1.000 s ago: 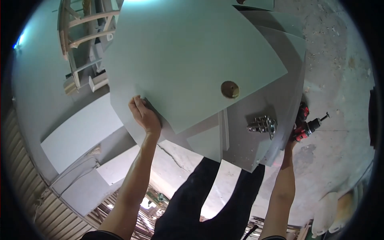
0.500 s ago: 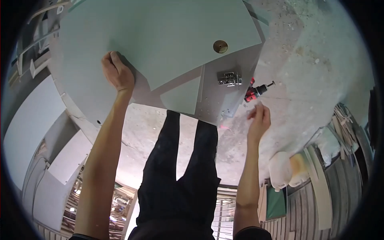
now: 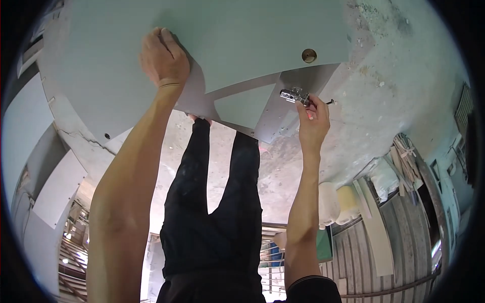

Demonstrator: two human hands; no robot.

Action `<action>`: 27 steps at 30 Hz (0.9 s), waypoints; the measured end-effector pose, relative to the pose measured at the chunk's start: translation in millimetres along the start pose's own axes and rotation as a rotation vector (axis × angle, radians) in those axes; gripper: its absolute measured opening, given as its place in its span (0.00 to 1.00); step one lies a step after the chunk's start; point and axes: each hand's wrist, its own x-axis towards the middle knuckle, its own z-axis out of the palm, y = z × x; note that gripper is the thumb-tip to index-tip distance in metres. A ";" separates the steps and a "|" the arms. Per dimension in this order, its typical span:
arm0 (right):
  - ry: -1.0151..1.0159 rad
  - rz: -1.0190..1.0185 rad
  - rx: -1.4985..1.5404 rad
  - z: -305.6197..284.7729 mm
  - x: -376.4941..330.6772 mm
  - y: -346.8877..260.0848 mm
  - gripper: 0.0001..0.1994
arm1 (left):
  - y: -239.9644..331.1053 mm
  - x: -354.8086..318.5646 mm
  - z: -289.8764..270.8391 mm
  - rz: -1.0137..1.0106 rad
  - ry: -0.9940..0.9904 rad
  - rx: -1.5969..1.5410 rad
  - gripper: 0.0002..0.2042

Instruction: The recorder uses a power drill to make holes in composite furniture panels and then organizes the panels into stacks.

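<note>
My right hand (image 3: 314, 118) pinches a shiny metal cabinet hinge (image 3: 292, 95) at its right end, just over the grey surface near the panel's front edge. Whether it is one hinge or more, I cannot tell. The large grey-green panel (image 3: 242, 45) has a round hole (image 3: 309, 55) near its front right corner. On the panel's left part, my left hand (image 3: 164, 58) is closed with curled fingers; what they hold, if anything, is hidden. Behind my right hand a power drill is mostly covered, its bit (image 3: 331, 102) sticking out to the right.
A triangular light patch (image 3: 245, 105) shows on the grey surface in front of the panel. White panels (image 3: 60, 189) lean at the left. Plastic jugs (image 3: 328, 203), wood strips (image 3: 406, 154) and a long board (image 3: 374, 227) stand at the right, beyond the concrete floor (image 3: 374, 126).
My right hand has moved up and left from beside the drill and taken hold of the hinge. The view has shifted; my left hand stays closed on the panel.
</note>
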 end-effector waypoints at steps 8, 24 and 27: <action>-0.174 0.260 0.963 -27.6 -17.3 -43.9 0.16 | -2.5 3.4 -1.0 0.059 0.047 -0.019 0.11; -0.158 0.238 0.804 -24.7 34.3 -137.9 0.22 | -8.8 9.0 3.7 0.036 0.039 0.009 0.11; -0.119 0.180 0.620 -26.3 47.3 -137.0 0.20 | -9.7 10.4 3.7 0.025 0.021 0.015 0.11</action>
